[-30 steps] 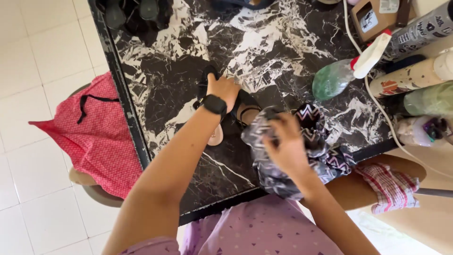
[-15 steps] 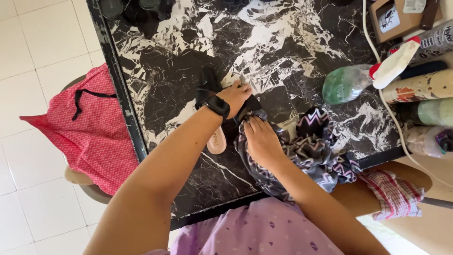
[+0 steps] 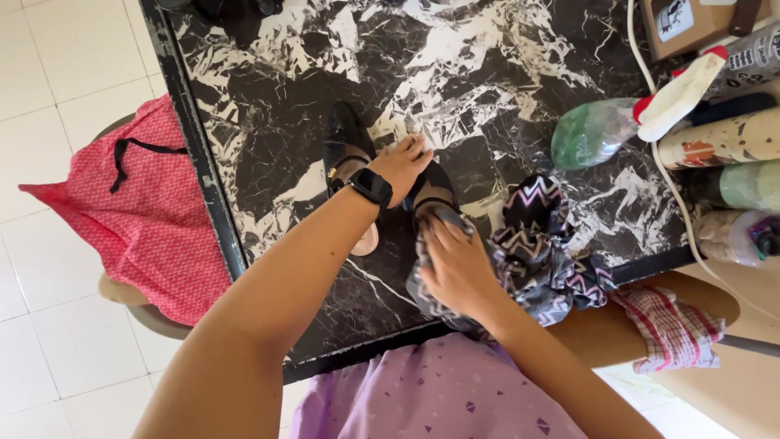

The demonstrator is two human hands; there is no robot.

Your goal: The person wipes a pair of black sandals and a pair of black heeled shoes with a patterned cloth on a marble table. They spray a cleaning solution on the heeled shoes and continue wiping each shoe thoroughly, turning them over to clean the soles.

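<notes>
Two black strappy sandals lie on the black-and-white marble table. My left hand, with a black watch on the wrist, presses flat on the right sandal. The left sandal lies under my left wrist, its pink insole showing near my forearm. My right hand grips a dark zigzag-patterned cloth and presses it against the near end of the right sandal.
A green spray bottle with a white and red trigger, several other bottles, a cardboard box and a white cable crowd the right side. A red cloth lies on a stool at left. A checked cloth hangs at lower right.
My right hand brought the patterned cloth from mid-air down onto the right sandal and is sliding toward me. My left hand shifted slightly right, fingers flattening on the sandal.
</notes>
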